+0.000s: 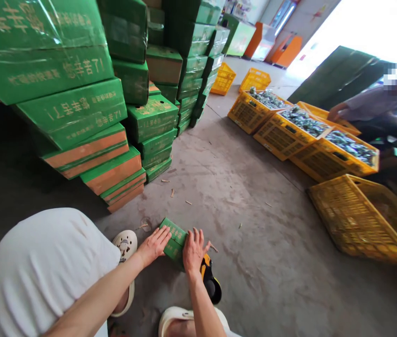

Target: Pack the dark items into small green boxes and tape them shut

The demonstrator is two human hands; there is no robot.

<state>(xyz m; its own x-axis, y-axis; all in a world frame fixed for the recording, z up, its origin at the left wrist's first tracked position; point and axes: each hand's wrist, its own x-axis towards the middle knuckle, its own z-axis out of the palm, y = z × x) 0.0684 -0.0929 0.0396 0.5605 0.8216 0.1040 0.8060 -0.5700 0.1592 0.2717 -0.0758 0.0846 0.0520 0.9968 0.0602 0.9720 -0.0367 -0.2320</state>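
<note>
A small green carton with pale printed characters sits on the floor between my feet. My left hand grips its left end, with the fingers laid over the top and the thumb lower at the near side. Against the right end is my right hand, its fingers curving around the edge and partly spread. Together the hands clasp the carton from both ends; its right end is partly hidden. Just right of my right wrist lies a black and yellow tool, possibly a tape dispenser, partly covered by the forearm.
Tall stacks of green cartons stand at the left. Yellow crates filled with small shiny packets line the right, near a tilted yellow crate. A person crouches behind them. Small scraps dot the concrete floor.
</note>
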